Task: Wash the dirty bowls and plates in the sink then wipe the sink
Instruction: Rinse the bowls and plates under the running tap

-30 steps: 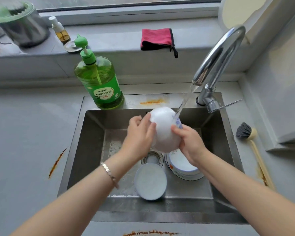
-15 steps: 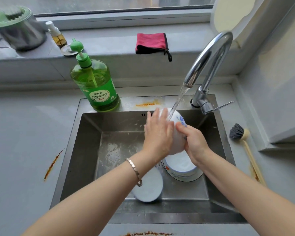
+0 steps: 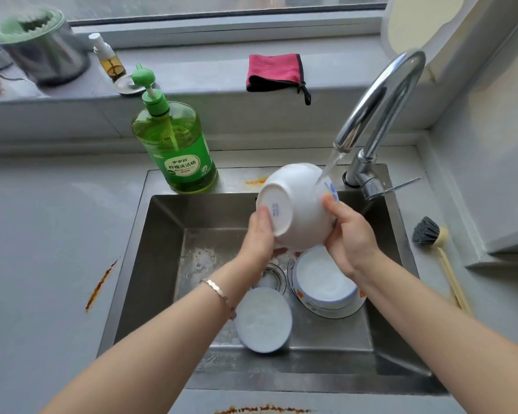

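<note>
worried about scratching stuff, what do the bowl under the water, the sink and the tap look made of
Bowl: probably glazed ceramic, glossy white with a blue stamp on its base.
Sink: seemingly brushed stainless steel, with a dull grey satin sheen.
Tap: polished metal, likely chrome-plated, with mirror-like reflections.

Home kitchen: steel sink point(image 3: 162, 234), tap point(image 3: 380, 106), dish-soap bottle point(image 3: 177, 150).
</note>
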Demonstrator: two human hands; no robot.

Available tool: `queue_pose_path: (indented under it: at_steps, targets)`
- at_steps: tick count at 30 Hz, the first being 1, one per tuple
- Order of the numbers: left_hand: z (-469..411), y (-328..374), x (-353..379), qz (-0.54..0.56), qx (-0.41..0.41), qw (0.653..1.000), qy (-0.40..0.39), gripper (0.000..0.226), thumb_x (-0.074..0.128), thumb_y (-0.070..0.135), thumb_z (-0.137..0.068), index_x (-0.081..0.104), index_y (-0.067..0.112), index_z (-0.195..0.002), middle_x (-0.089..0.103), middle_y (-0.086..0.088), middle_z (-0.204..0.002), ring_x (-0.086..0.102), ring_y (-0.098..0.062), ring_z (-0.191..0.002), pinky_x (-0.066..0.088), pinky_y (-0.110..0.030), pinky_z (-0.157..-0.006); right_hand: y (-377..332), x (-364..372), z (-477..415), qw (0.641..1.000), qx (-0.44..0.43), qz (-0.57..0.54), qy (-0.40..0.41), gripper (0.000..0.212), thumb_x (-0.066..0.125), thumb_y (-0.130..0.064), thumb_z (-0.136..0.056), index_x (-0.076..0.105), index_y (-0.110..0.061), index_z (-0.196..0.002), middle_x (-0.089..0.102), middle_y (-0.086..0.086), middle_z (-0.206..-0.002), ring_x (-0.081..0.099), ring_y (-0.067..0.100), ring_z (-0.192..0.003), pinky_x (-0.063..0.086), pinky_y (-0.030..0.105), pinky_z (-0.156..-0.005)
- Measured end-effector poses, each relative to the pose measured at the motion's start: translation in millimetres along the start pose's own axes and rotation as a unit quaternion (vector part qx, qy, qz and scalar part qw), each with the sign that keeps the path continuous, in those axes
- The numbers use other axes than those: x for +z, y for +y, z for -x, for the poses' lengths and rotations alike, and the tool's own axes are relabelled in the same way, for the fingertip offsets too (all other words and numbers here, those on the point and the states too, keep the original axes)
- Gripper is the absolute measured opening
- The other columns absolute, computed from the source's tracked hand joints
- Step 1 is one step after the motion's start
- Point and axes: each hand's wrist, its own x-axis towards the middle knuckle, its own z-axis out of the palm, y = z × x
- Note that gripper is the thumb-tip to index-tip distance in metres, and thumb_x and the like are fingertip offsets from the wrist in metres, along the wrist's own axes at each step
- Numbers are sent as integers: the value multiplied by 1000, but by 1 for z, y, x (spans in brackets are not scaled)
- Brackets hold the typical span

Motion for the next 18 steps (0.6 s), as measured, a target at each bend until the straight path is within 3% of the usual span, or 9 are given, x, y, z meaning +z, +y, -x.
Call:
queue_pose_path:
  at_steps: [2,5,6,8,10,12,14,16,18]
  targets:
    - [11,-7,-5,-101,20,992,-70,39,22,38,-101,33,19,-133,54,-11,-118,63,-29,-100,52,-42,-83,0,3,-3,1000,-6,-1,12,20,44,-19,-96,63,-16,-93,69,-1,-87,64,11,-78,51,30,-75]
    - [10,-2,-22,-232,22,969,-85,34,33,29,-100,50,8,-121,61,-10,-109,65,-27,-98,52,-44,-86,6,0,-6,997,-24,63,20,19,46,-18,-95,64,-16,-90,68,0,-88,62,12,-80,49,31,-76]
    - [9,3,-25,-218,20,974,-59,35,35,29,-100,55,5,-116,63,-13,-105,64,-29,-98,52,-45,-86,9,-2,-5,994,-33,105,19,19,49,-19,-94,66,-12,-90,67,2,-87,59,13,-80,47,31,-76]
    - [11,20,-29,-86,-33,995,-24,41,34,40,-99,53,4,-109,62,-15,-98,64,-31,-93,55,-44,-79,19,-6,-3,973,-70,222,-1,28,57,-21,-90,64,7,-90,60,8,-81,50,16,-76,41,31,-70]
    - [11,32,-28,9,-94,994,-52,54,35,55,-94,52,6,-109,62,-17,-99,64,-30,-88,56,-42,-71,30,-12,3,924,-130,355,-60,43,63,-29,-83,58,14,-81,52,14,-70,42,16,-69,36,30,-66]
    - [11,33,-26,-14,-145,986,-83,62,44,62,-88,47,10,-122,60,-20,-111,64,-33,-91,57,-43,-71,37,-16,11,840,-201,493,-106,38,60,-33,-82,51,-2,-61,43,5,-56,36,11,-62,36,22,-77]
    - [10,28,-23,-51,-172,980,-82,54,48,57,-88,43,16,-122,59,-20,-110,64,-33,-85,56,-47,-74,44,-22,16,751,-303,571,-131,36,55,-36,-82,34,-20,-57,27,-12,-51,26,12,-62,29,19,-95]
    - [8,21,-17,-38,-176,981,-77,41,46,51,-93,43,17,-117,58,-20,-105,63,-32,-78,56,-48,-71,45,-29,18,712,-320,607,-148,32,46,-43,-81,36,-20,-61,26,-16,-52,24,8,-64,27,25,-102]
    - [6,15,-9,1,-155,986,-66,37,41,48,-95,45,20,-118,57,-18,-113,62,-31,-82,56,-43,-64,40,-38,21,722,-270,617,-159,42,37,-47,-81,55,-13,-67,45,-12,-59,34,10,-70,25,24,-105]
